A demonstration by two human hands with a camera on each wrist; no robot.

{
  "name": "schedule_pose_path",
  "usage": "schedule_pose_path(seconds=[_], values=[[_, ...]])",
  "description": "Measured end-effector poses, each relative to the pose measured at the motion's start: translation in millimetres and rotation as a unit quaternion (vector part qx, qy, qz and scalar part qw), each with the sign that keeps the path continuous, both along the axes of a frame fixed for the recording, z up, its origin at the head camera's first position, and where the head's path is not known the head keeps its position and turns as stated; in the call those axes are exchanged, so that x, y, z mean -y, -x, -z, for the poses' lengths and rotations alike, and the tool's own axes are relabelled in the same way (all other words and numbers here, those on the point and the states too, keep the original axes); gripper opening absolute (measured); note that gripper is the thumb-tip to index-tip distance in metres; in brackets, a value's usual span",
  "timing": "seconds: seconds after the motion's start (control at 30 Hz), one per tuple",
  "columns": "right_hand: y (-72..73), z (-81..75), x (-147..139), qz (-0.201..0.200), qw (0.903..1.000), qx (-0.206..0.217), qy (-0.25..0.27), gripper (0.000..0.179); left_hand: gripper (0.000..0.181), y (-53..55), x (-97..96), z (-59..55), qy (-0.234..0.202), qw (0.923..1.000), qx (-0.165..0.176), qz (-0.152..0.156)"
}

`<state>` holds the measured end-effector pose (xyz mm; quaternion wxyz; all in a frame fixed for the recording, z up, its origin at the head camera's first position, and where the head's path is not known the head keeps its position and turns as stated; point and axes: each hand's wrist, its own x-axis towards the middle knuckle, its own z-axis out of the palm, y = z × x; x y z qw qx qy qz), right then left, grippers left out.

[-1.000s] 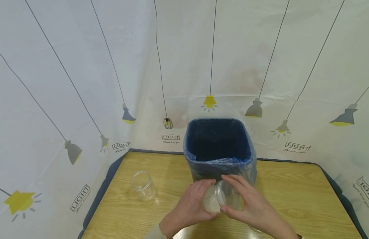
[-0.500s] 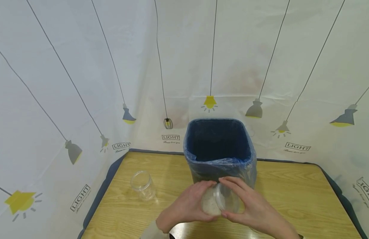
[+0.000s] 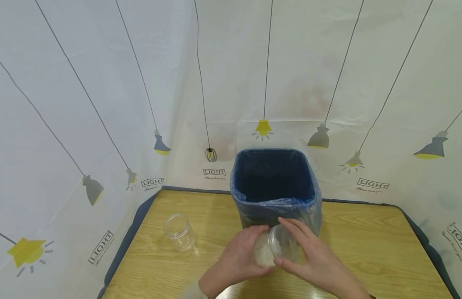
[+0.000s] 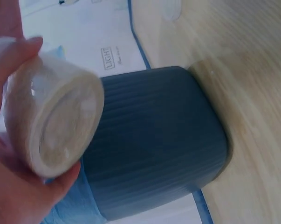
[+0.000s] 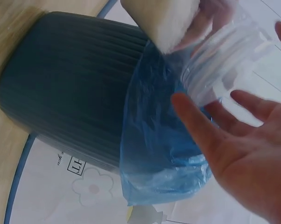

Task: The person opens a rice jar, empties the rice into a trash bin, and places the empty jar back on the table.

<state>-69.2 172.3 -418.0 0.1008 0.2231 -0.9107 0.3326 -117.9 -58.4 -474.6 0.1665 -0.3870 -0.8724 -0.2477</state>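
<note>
In the head view, a clear jar [image 3: 264, 249] lies tilted on its side in both hands, in front of the bin. White grainy stuff fills its left part; its base faces the camera in the left wrist view. My left hand [image 3: 238, 255] grips the jar's body, thumb and fingers wrapped round it. Fingers and thumb of my right hand [image 3: 313, 259] curve round the clear, ridged end [image 5: 210, 70]. Whether that end is a lid or a second jar's mouth, I cannot tell. Part of the jar is hidden behind the hands.
A dark blue bin [image 3: 238, 216], lined with a thin blue bag [image 5: 163, 154], stands upright beyond the hands. Another clear jar [image 3: 180, 232] stands on the wooden table [image 3: 148, 265] at left. A white sheet [image 3: 231, 83] printed with lamps surrounds the table.
The right hand's fingers have shifted slightly round the clear end, moving in and out a little. The left hand and jar moved slightly left, then back right. Bin and standing jar stay put.
</note>
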Motion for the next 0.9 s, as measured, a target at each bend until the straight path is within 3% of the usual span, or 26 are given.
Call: schedule_pose_path(seconds=[0.17, 0.33, 0.67, 0.9], values=[[-0.6, 1.2, 7.1, 0.048, 0.9986, 0.024, -0.005, 0.079, 0.098, -4.5, -6.5, 6.0, -0.009, 0.9964, -0.074, -0.040], [0.1, 2.5, 10.0, 0.067, 0.9974, 0.027, -0.004, 0.078, 0.099, -5.1, -9.5, 7.1, -0.007, 0.9926, -0.108, -0.055], [1.0, 2.1, 4.5, 0.041, 0.9990, -0.013, -0.008, 0.074, 0.102, -1.4, -5.9, 3.6, 0.001, 0.9949, -0.098, -0.023], [0.1, 3.2, 1.3, 0.021, 0.9992, -0.033, -0.014, 0.074, 0.101, 0.3, -3.8, 3.9, -0.007, 0.9986, -0.052, 0.006]])
